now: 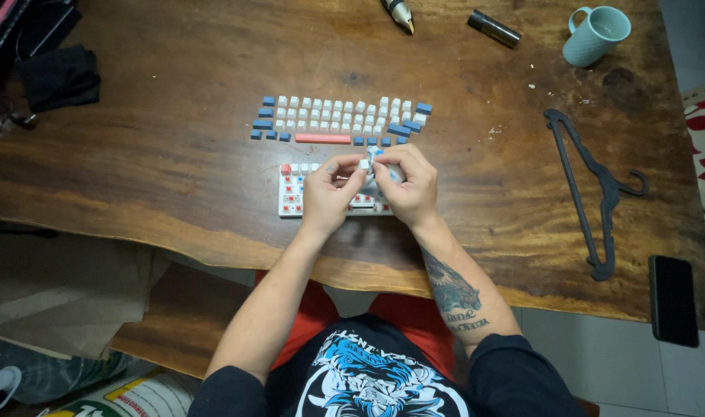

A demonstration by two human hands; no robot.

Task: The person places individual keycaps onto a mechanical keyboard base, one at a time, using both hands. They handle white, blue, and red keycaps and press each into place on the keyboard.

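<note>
— Where's the white keycap [365,164]?

— Pinched between the fingers of your left hand [327,193] and right hand [410,185], directly above the keyboard [290,197], near the desk's [175,154] front edge.

— Which hand is nearer?

— Both touch it; your left fingertips close on it from its left side. The keyboard's long axis runs left-right beneath.

— The loose keycaps [341,116]?

— In rows just behind the keyboard.
</note>
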